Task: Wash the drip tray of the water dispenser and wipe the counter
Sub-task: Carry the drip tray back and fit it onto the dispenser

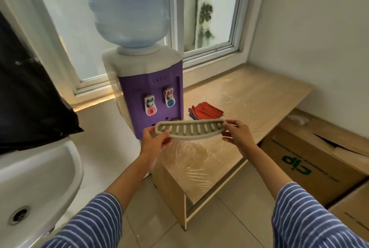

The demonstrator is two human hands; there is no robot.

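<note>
While clamped at both ends, drip tray [189, 130] hung level in the air just in front of the purple water dispenser [153, 95], above the near end of the table [249, 95]. Left hand [153, 141] pinched the left tip, thumb on top, fingers [166, 143] curled beneath; right hand [237, 133] gripped the right tip likewise. Likely risks, judged from here: dregs spilled onto table or floor if tilted on the way to the sink [38, 171], which sat well apart to the left; a slip from so slight a hold at the narrow ends; a knock against the taps if swung carelessly. Table top looked film-wrapped and glossy, with a dull wet-looking patch below the tray. Folded cloths [205, 112] lay beside the dispenser. Behind stood a window [209, 7]; cardboard boxes [311, 159] sat on the tiled floor to the right.
</note>
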